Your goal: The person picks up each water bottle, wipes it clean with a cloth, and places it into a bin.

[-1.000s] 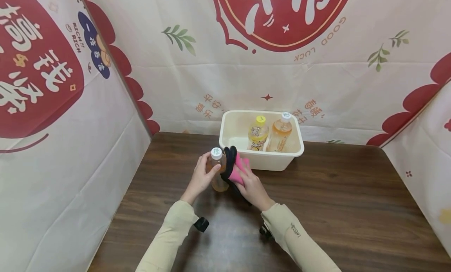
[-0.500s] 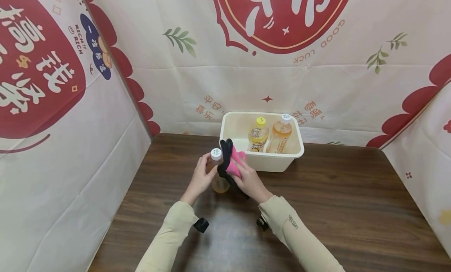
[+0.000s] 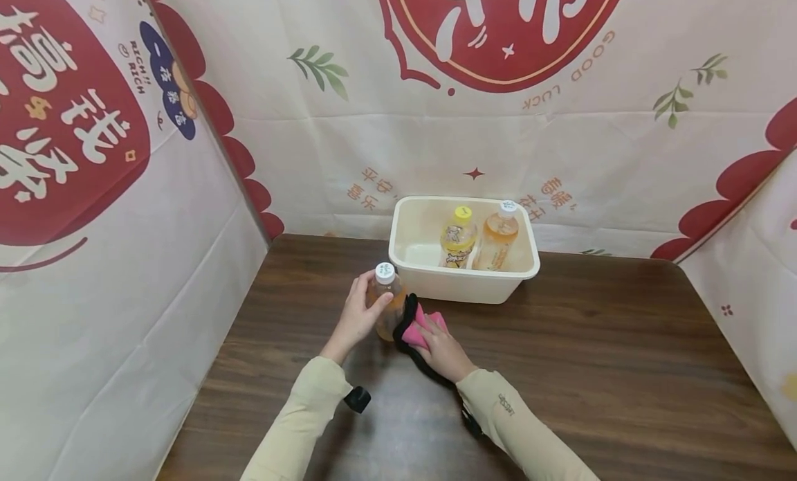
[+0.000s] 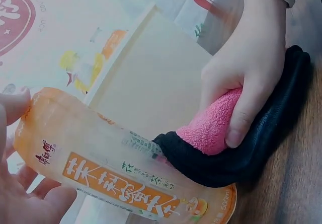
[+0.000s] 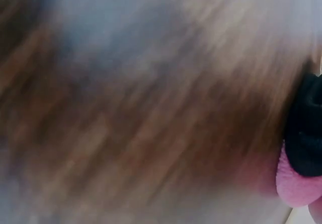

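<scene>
My left hand [image 3: 361, 313] grips a bottle [image 3: 390, 308] of amber tea around its upper part; it stands upright with a white cap and, in the left wrist view, an orange label [image 4: 121, 186]. Bunched in my right hand [image 3: 443, 348] is a pink and black cloth [image 3: 416, 329], its terry side pink. The black edge of the cloth lies against the bottle's lower side, and a strip of it trails toward the right wrist. In the right wrist view only a corner of the cloth [image 5: 302, 158] shows, at the right edge.
Behind the hands a cream plastic bin [image 3: 461, 279] holds a yellow-capped bottle [image 3: 459, 239] and a white-capped amber bottle [image 3: 498, 235]. The brown wood-grain table [image 3: 591, 356] meets printed fabric walls [image 3: 398, 142] at the back and sides.
The right hand and cloth first rose slightly over the bottle's upper side, then moved down to its lower part. The left hand keeps its grip in nearly the same place.
</scene>
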`<state>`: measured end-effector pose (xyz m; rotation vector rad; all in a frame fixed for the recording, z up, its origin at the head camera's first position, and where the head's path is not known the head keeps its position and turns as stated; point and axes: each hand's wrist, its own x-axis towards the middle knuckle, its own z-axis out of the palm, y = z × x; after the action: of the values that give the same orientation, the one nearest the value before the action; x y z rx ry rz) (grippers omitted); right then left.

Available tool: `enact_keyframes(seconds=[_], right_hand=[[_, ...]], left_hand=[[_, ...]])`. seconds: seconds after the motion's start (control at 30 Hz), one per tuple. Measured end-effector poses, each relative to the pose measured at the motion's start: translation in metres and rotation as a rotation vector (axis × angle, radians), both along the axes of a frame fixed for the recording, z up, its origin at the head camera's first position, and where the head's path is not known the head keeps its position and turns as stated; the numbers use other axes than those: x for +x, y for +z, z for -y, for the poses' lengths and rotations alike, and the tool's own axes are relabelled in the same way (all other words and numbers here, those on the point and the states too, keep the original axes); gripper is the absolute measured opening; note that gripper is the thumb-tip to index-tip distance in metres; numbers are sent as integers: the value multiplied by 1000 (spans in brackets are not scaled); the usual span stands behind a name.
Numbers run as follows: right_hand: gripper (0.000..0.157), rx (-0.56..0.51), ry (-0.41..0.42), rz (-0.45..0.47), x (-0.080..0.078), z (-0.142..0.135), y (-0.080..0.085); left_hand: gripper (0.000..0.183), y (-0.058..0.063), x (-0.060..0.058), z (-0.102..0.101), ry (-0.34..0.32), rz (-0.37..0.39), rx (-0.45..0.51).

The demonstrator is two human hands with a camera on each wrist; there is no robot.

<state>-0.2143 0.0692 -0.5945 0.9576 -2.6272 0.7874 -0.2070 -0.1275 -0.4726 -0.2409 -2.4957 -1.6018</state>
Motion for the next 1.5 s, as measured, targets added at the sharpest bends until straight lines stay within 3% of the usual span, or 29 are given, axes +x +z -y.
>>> enact_keyframes(seconds=[0.17, 0.33, 0.6, 0.83, 1.0, 1.17, 1.23, 1.4, 1.5], right_hand=[[45, 15, -11, 27, -2, -2, 3], [43, -97, -12, 10, 0, -9, 18], [45, -298, 51, -99, 3, -4, 70], [48, -295, 106, -151, -1, 4, 112], [49, -288, 110, -142, -5, 10, 125], [46, -335, 87, -83, -4, 15, 117], [44, -350, 64, -52, -3, 16, 106], [43, -346, 46, 0, -4, 11, 67], [41, -300, 59, 46, -3, 7, 46]], left_hand=[[47, 2, -1, -1, 4, 10, 6], [47, 3, -1, -5, -15, 6, 9], [45, 0, -1, -7, -7, -30, 16], [44, -2, -2, -6, -23, -36, 54], [47, -2, -3, -4, -23, -9, 88], [44, -4, -1, -3, -8, -17, 56], [43, 4, 4, -4, -9, -27, 64], [44, 6, 5, -2, 0, -25, 37], [46, -3, 1, -1, 9, -39, -2]])
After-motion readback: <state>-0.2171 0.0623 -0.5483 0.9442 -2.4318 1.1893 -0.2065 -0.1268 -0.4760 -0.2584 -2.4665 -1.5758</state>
